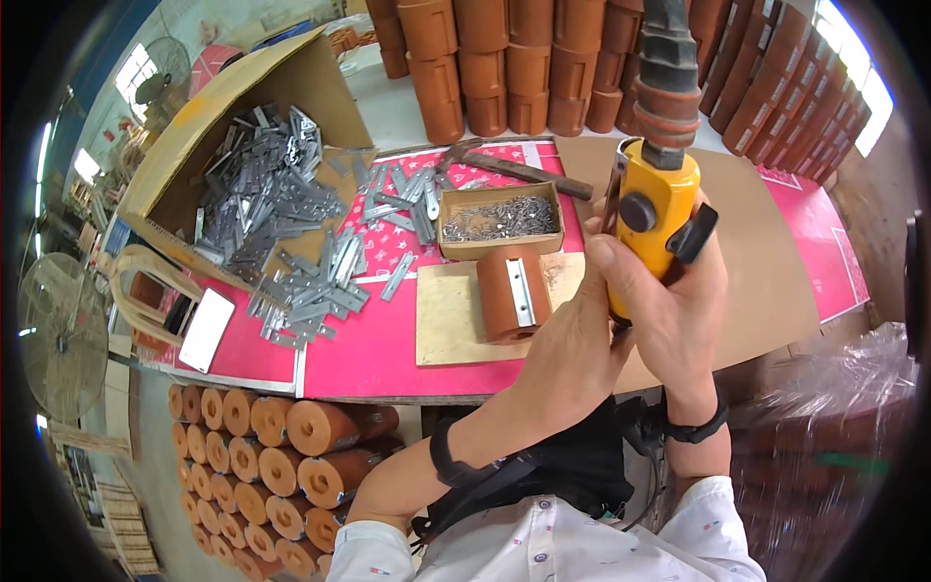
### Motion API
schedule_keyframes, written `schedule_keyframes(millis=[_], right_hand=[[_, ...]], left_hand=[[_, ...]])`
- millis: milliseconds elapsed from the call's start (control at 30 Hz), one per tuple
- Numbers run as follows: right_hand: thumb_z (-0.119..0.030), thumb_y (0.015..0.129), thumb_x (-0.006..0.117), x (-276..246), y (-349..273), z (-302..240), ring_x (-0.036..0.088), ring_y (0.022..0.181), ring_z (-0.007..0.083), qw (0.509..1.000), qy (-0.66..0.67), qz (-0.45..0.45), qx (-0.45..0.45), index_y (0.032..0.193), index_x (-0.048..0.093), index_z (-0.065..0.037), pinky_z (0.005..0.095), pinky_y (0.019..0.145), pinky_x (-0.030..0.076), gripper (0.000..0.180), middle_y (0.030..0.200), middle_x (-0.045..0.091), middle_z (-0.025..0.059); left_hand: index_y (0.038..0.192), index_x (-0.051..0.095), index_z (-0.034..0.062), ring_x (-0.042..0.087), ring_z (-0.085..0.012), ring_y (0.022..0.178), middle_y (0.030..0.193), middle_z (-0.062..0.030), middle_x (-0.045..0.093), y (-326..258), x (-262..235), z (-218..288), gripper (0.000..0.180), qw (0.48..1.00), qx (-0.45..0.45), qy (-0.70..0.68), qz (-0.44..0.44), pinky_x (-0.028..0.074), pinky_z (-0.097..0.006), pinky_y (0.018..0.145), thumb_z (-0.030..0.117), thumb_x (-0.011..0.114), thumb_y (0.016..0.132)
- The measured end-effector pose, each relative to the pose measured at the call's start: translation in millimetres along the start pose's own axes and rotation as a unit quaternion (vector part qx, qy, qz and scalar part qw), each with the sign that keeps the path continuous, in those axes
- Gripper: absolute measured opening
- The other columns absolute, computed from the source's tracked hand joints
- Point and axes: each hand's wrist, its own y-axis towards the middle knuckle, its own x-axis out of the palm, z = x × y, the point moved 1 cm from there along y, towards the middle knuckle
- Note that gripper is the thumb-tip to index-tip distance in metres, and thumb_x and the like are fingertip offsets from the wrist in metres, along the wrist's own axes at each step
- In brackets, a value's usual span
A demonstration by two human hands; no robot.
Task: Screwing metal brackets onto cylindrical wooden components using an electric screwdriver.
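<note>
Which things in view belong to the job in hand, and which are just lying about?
Likely part of the job:
Yellow power tool, in the right hand
Brown cylinder with a metal strip along it
Pale board under it
Cardboard box of small metal fasteners
Loose metal strips

Apparently just lying about:
Hammer behind the box
White rectangular panel
Large fan

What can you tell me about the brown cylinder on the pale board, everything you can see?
The reddish-brown cylinder has a matte surface; its material is unclear. It lies on its side on the pale board, one end toward the person. A silvery metal strip runs lengthwise along its upper side. Whether it touches the small cardboard box beyond it is unclear.
</note>
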Motion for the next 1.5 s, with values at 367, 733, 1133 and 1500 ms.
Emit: schedule_keyframes(millis=[367, 733, 1133, 1500], right_hand=[[-0.004, 0.08, 0.071, -9.0, 15.5, 29.9, 0.057, 0.081, 0.0072, 0.996, 0.077, -0.008, 0.048, 0.104, 0.057, -0.004, 0.0239, 0.073, 0.049, 0.027, 0.09, 0.059, 0.0002], [-0.002, 0.082, 0.06, -15.3, 15.6, 36.0, 0.063, 0.082, 0.0157, 0.997, 0.066, -0.022, 0.026, 0.121, 0.049, 0.003, 0.0254, 0.067, 0.049, 0.041, 0.093, 0.065, 0.0103], [-0.005, 0.083, 0.062, -14.5, 17.4, 49.1, 0.063, 0.083, 0.0166, 0.997, 0.071, -0.012, 0.02, 0.118, 0.049, 0.0, 0.0266, 0.066, 0.049, 0.038, 0.095, 0.063, 0.0105], [-0.003, 0.083, 0.061, -11.7, 11.1, 36.4, 0.064, 0.085, 0.0164, 0.996, 0.084, -0.027, 0.024, 0.122, 0.05, 0.001, 0.0251, 0.067, 0.05, 0.041, 0.095, 0.064, 0.0088]], left_hand=[[0.124, 0.049, -0.0027, 0.063, -0.0385, 0.088, 0.093, -0.0228, 0.064, 31.0, -64.7, -23.5, 0.045, 0.98, -0.06, 0.143, -0.125, 0.05, -0.045, 0.076, 0.008, 0.062, 0.082], [0.086, 0.075, 0.0068, 0.065, -0.0355, 0.093, 0.094, -0.0222, 0.067, 90.3, -78.3, -198.6, 0.022, 0.897, -0.14, 0.391, -0.152, 0.052, -0.043, 0.084, 0.002, 0.06, 0.07], [0.08, 0.073, 0.0064, 0.066, -0.0359, 0.088, 0.086, -0.0203, 0.068, 80.1, -68.7, -211.5, 0.012, 0.907, -0.154, 0.378, -0.098, 0.052, -0.044, 0.078, 0.008, 0.063, 0.073], [0.079, 0.062, 0.0003, 0.064, -0.0389, 0.082, 0.081, -0.0221, 0.064, 73.4, -74.1, -226.7, 0.012, 0.958, -0.015, 0.285, -0.027, 0.051, -0.045, 0.072, 0.006, 0.068, 0.07]])
